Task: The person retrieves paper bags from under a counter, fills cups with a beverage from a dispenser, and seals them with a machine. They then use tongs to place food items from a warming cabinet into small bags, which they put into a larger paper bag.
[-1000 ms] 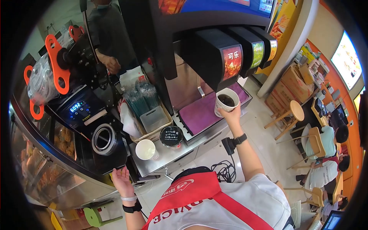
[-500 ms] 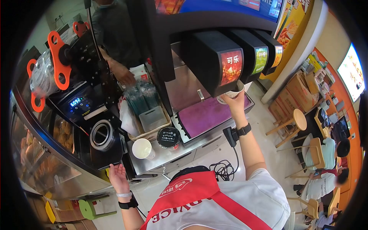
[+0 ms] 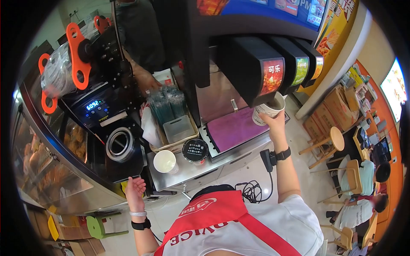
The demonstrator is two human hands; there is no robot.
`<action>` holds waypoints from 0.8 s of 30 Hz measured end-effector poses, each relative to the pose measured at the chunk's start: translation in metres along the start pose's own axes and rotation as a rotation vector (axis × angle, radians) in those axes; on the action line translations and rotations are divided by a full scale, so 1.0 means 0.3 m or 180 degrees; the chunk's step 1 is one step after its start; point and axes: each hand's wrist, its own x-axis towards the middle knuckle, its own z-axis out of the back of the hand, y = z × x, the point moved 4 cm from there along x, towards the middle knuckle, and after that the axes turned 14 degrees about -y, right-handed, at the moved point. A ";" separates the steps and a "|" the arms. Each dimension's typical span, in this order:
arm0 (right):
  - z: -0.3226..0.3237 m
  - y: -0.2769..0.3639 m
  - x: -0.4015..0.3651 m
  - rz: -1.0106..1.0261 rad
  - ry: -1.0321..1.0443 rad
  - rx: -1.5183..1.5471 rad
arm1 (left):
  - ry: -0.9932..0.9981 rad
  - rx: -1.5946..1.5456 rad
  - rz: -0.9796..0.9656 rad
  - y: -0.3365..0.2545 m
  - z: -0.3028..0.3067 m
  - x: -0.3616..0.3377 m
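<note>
Being gripped by the right hand (image 3: 276, 121), fingers wrapped around its side, a paper cup (image 3: 259, 116) is held just below the nearest spout box (image 3: 245, 64), above the purple mat (image 3: 230, 132); contact with the mat cannot be told; thin, easily dented walls and a slippery outside if wet can be expected, so the middle of the body is best grasped, lightly; upward room is blocked by the box; the left hand (image 3: 135, 187) is loosely spread, seemingly unfilled; between, a lidded cup (image 3: 195, 151) and an open cup (image 3: 165, 162) are seen.
</note>
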 end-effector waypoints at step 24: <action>-0.876 0.125 -0.717 -0.0860 0.2558 0.0563 | 0.1521 0.0544 -0.2434 -0.427 0.034 -0.055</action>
